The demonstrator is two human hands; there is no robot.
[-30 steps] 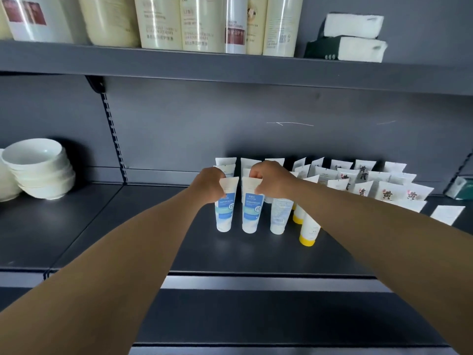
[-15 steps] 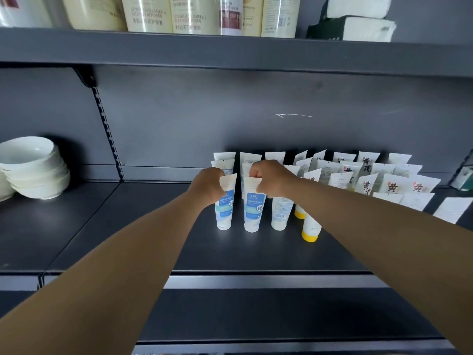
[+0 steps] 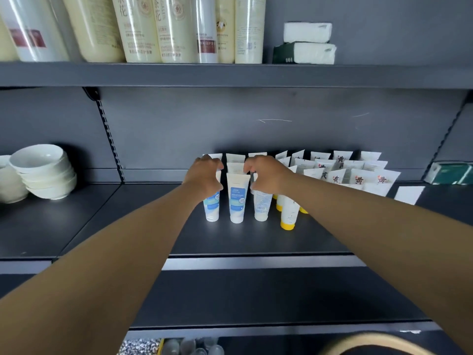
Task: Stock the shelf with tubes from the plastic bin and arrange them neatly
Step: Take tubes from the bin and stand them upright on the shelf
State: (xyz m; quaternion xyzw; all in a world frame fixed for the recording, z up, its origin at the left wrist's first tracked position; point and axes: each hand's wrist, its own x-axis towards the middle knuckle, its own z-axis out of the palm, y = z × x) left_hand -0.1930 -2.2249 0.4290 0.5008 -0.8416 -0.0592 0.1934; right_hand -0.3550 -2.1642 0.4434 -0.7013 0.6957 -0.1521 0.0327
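Tubes stand in rows on middle shelf [image 3: 256, 242]. I see left hand [image 3: 204, 175] by left blue tube [image 3: 212, 206], fingers curled at its top; touching or just off, I cannot tell. Right hand [image 3: 268, 175] same by right white tube [image 3: 261, 203]. Middle blue tube [image 3: 237, 198] stands free between hands. Step, I think: tidy front row. Next: nudge tubes straight, softly, or they tip. Lots of bare shelf in front and left, before bowls [image 3: 43, 172]. Yellow-cap tubes [image 3: 288, 216] crowd right side. Bin not in view.
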